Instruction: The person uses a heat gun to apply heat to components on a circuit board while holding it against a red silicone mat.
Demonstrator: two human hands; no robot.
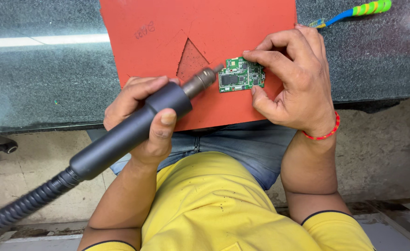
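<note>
A small green circuit board lies on a red-orange mat on a dark speckled counter. My right hand pinches the board's right edge between forefinger and thumb. My left hand grips a dark grey hot-air handpiece. Its metal nozzle points at the board's left edge, very close to it. A ribbed black hose runs from the handpiece toward the lower left.
A blue tool with a green-and-yellow striped grip lies on the dark counter at the top right. The mat has a triangular cut-out patch left of the board. The counter's front edge runs just above my lap.
</note>
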